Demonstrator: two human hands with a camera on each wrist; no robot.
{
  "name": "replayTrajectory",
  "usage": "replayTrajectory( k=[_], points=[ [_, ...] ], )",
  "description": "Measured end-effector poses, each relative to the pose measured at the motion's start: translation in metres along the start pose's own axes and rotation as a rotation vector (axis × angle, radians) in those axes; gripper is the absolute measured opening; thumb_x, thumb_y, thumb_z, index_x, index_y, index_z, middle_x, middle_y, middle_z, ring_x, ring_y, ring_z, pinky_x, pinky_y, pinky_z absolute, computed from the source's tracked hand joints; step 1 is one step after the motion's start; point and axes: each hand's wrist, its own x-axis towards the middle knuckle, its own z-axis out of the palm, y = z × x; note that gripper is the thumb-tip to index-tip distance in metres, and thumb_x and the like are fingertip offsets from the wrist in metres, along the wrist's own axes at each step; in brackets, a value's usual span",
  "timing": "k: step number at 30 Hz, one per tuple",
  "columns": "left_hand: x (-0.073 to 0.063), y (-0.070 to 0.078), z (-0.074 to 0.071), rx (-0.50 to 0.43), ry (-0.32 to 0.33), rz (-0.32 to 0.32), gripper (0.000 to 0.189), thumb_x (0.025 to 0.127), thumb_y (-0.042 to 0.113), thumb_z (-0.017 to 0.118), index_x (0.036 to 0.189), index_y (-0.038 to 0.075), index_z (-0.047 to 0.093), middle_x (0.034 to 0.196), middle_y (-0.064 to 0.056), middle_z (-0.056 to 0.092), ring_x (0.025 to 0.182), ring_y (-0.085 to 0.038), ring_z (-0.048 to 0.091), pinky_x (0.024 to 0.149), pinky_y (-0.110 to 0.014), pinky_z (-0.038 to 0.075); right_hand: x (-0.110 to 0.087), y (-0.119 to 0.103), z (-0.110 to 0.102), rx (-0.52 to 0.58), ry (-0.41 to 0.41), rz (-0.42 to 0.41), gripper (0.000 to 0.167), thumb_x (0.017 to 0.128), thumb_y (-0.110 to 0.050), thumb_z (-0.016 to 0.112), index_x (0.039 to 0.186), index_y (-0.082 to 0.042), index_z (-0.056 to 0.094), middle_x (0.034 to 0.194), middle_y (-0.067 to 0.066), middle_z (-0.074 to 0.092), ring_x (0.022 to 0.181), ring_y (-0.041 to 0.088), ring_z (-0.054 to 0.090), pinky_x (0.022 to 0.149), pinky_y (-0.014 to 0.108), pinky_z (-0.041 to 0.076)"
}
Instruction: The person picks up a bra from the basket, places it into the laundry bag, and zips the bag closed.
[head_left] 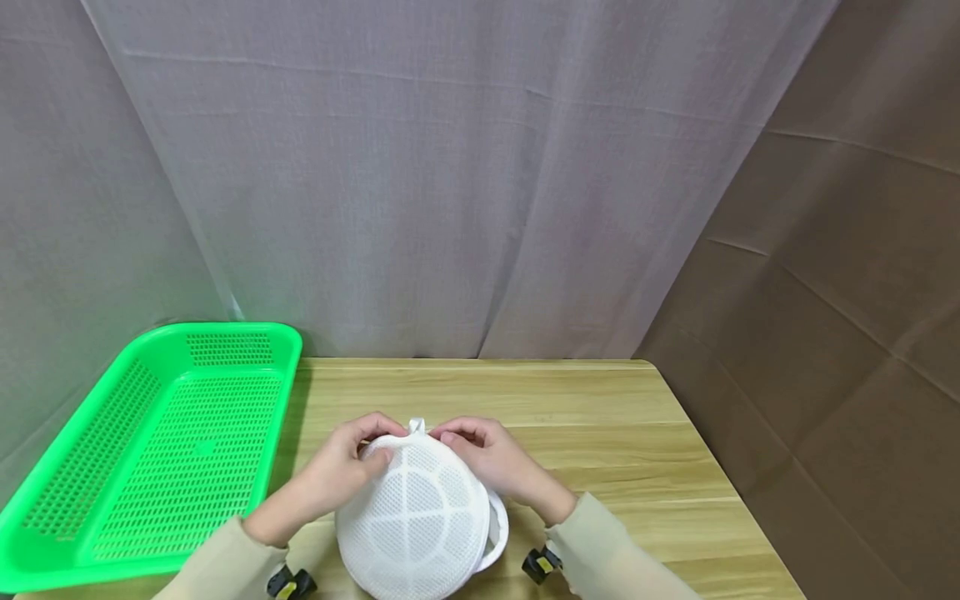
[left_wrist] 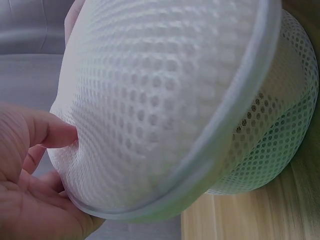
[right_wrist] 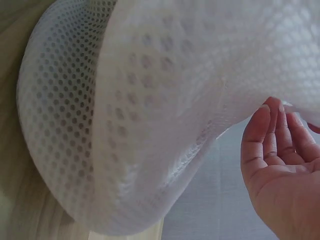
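A round white mesh laundry bag [head_left: 414, 529] is held up at the front of the table, a cross and ring pattern on its near face. My left hand [head_left: 347, 463] pinches its upper left edge, and in the left wrist view the thumb [left_wrist: 57, 132] dents the mesh. At the upper right edge my right hand [head_left: 497, 460] pinches the rim between thumb and fingertips. A small white tab [head_left: 417, 425] sticks up between the two hands. On the bag's right side a white curved band [head_left: 502, 533] stands out from the body. The bag's lower part touches the wooden surface.
A large green plastic basket [head_left: 279, 417] with slotted walls stands on the left of the wooden table [head_left: 600, 433]. Grey curtain [head_left: 420, 208] hangs behind the table, and brown cloth [head_left: 847, 333] hangs along the right side.
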Motion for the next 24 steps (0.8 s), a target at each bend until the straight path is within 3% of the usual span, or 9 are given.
replayTrajectory(
  k=[8, 17, 24],
  points=[
    [0.000, -0.002, 0.000, -0.005, 0.033, -0.027, 0.026, 0.087, -0.009, 0.058, 0.104, 0.009, 0.066, 0.101, -0.004, 0.066, 0.087, -0.020, 0.060, 0.073, -0.027, 0.051, -0.003, 0.002, -0.002, -0.015, 0.021, 0.016, 0.019, 0.099, -0.010, 0.054, 0.108, -0.004, 0.069, 0.101, 0.005, 0.069, 0.086, 0.018, 0.062, 0.074, 0.030, 0.052],
    [-0.001, -0.002, 0.000, 0.000, 0.045, -0.018, 0.028, 0.087, -0.008, 0.059, 0.106, 0.012, 0.067, 0.104, -0.002, 0.067, 0.092, -0.019, 0.061, 0.077, -0.027, 0.050, -0.007, 0.004, -0.002, -0.093, -0.023, 0.032, 0.018, 0.099, -0.012, 0.053, 0.100, -0.007, 0.071, 0.092, 0.001, 0.067, 0.081, 0.014, 0.059, 0.070, 0.026, 0.049],
    [-0.002, -0.002, -0.001, -0.010, 0.039, -0.019, 0.026, 0.088, -0.006, 0.061, 0.106, 0.013, 0.067, 0.105, -0.001, 0.067, 0.093, -0.019, 0.060, 0.077, -0.027, 0.050, 0.000, 0.033, -0.004, -0.128, -0.050, 0.064, 0.017, 0.101, -0.017, 0.051, 0.098, -0.010, 0.066, 0.089, -0.001, 0.063, 0.081, 0.014, 0.056, 0.070, 0.028, 0.046]
  ],
)
